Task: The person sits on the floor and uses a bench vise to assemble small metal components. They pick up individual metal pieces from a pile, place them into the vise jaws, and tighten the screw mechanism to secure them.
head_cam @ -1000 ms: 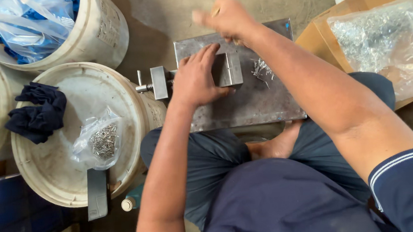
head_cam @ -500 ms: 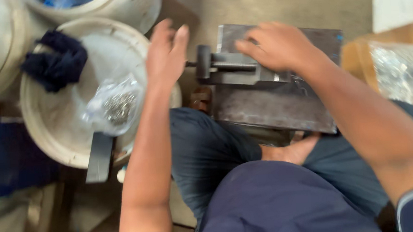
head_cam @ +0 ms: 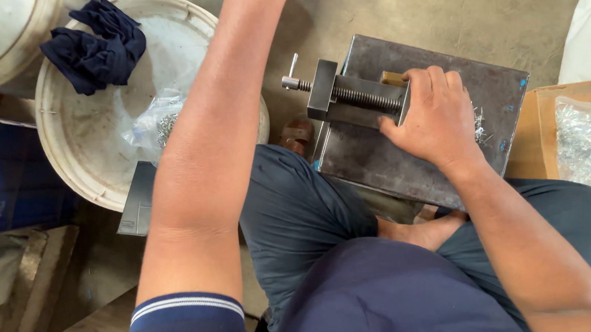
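From the head camera, the person is sitting cross-legged on the floor with a steel plate (head_cam: 438, 150) resting across the lap and knee. The right hand (head_cam: 436, 120) is lying over the far end of a small screw vise (head_cam: 356, 97) that stands on the plate, its grip closed around the vise's jaw block, where a brass-coloured piece (head_cam: 394, 78) is showing just beside the fingers. The left arm is reaching up out of the picture; its hand is out of view.

The step looks like steadying the vise for clamping. Judging from this, the next move is calling for a turn of the small handle (head_cam: 293, 67) at the screw's free end, which is sticking out past the plate's left edge.

Room is tight on the left: a white bucket lid (head_cam: 76, 155) carrying a dark cloth (head_cam: 93, 41) and a bag of small metal parts (head_cam: 159, 123) is sitting near that handle. Loose metal bits (head_cam: 479, 124) are lying just beside the right hand. A cardboard box (head_cam: 533, 138) is bordering the plate's right edge.
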